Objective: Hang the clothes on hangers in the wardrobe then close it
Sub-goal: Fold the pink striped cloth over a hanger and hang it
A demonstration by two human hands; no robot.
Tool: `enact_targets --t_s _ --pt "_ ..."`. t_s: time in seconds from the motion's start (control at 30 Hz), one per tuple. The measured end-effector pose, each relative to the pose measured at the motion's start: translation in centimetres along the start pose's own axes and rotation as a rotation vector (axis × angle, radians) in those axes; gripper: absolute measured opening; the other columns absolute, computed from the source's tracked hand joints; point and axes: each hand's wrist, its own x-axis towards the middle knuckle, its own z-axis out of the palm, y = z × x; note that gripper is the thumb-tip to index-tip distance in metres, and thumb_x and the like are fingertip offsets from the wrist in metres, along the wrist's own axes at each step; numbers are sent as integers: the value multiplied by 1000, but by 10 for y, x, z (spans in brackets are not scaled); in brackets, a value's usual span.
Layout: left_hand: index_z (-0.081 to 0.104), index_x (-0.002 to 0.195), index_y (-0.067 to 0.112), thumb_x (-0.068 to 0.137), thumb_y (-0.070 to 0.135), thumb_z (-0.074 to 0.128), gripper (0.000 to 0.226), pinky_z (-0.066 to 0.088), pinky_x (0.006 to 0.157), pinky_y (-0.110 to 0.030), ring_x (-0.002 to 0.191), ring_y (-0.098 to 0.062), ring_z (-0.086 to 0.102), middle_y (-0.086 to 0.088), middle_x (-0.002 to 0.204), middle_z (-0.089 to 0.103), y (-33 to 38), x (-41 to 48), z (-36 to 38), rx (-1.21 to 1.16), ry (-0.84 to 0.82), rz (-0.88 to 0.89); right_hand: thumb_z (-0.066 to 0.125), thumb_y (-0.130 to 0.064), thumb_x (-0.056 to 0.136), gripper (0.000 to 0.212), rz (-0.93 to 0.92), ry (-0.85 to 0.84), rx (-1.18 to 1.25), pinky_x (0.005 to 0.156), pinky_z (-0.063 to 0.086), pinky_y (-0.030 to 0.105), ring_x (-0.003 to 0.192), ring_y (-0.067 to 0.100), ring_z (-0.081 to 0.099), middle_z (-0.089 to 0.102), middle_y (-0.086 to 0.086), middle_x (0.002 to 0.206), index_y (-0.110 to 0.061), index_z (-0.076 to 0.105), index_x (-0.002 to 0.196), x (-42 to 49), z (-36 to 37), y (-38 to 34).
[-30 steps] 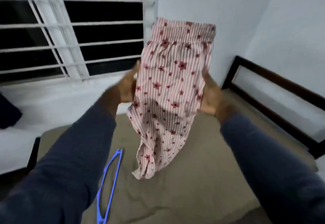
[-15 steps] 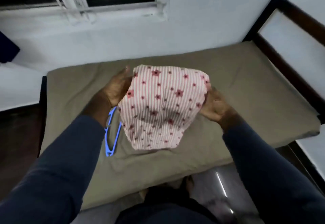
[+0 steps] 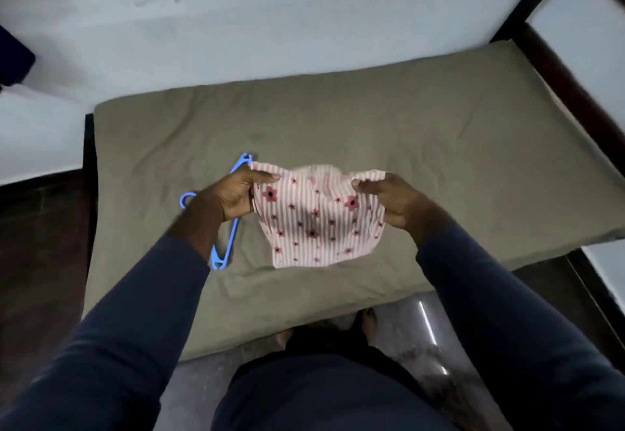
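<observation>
Clothes here means one garment (image 3: 313, 221): a pink-and-white striped piece printed with dark red flowers, held over the middle of the bed (image 3: 439, 133) and nearer its front edge than the edge against the wall. Left hand (image 3: 233, 195) is closed on the garment's upper left corner, thumb on top and the remaining fingers curled beneath the cloth. Right hand (image 3: 394, 202) is closed on the upper right corner in the same pinch. Between the two grips the top edge runs left to right, roughly parallel to the bed's front edge, with a slight sag and some bunching at its centre; the rest drapes down toward the person, and whether the lower hem touches the sheet cannot be told.

Hanger (image 3: 226, 214) (blue plastic, the only one in view) lies flat on the sheet just left of the garment, partly hidden under the left hand and wrist. Its long axis runs from a far end beside the garment's upper left corner back to a near end closer to the front edge of the bed, so it lies at a steep angle to the stretched top edge rather than along it. Its hook curls out on the side facing the bed's left edge.

Judged from this layout, the left hand is far the nearer to the hanger, while the right would have to reach across the cloth. No wardrobe is in view.
</observation>
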Motion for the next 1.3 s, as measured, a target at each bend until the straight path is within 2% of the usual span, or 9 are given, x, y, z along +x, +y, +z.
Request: enact_targets --t_s 0.1,0.33,0.4,0.53,0.67,0.73,0.87,1.07,1.3 --pt "77 76 7 70 -2 62 19 59 69 -29 66 -15 71 -5 74 74 1 5 -3 -158 76 113 61 -3 89 18 -38 -45 167 73 60 38 81 28 72 72 17 92 3 65 106 -8 -7 -4" --pt "59 79 5 91 -8 52 19 53 66 -28 55 -9 65 -2 64 66 -8 26 10 116 333 -8 63 6 89 33 101 148 -150 98 47 52 101 34 65 65 25 115 15 58 120 4 -35 0" --pt "58 77 9 93 -2 51 20 50 67 -30 56 -12 63 -1 59 65 -1 29 15 24 401 -5 62 2 91 21 6 177 -32 95 51 48 92 27 69 70 17 108 2 60 112 3 -37 -12" --pt "56 84 9 92 1 56 11 51 58 -30 42 -9 59 -10 74 60 -6 30 17 186 548 -34 61 3 92 54 -5 195 -147 83 52 41 87 23 64 64 14 115 -20 41 138 -3 -26 -22" --pt "59 113 26 91 3 58 32 51 65 -29 65 -11 61 5 79 68 13 30 22 -25 362 85 61 0 93 55 -186 240 101 75 50 33 78 17 63 66 8 100 -24 39 137 -7 -32 -39" --pt "67 98 20 90 0 59 23 51 69 -29 66 -10 63 8 71 70 18 28 31 116 231 45 62 1 91 57 -189 223 -2 78 50 35 77 18 63 65 7 100 -20 42 139 -9 -33 -44" --pt "69 83 9 80 -9 68 18 48 68 -26 54 -6 62 4 60 68 31 32 48 256 364 137 59 5 92 41 -192 335 -157 74 50 32 74 18 62 65 9 88 -10 56 130 -14 -41 -65" --pt "73 103 1 72 6 80 32 50 86 -37 98 -29 65 -17 104 71 54 45 104 1172 501 432 58 -4 96 16 -217 318 -363 77 52 34 75 17 61 66 9 92 -15 66 103 -22 -86 -114" --pt "75 94 8 73 9 82 22 44 64 -17 77 -15 63 -7 92 72 65 81 158 888 531 476 63 -2 93 27 -155 303 -314 73 49 30 76 15 60 66 6 96 -16 61 116 -3 -150 -141"
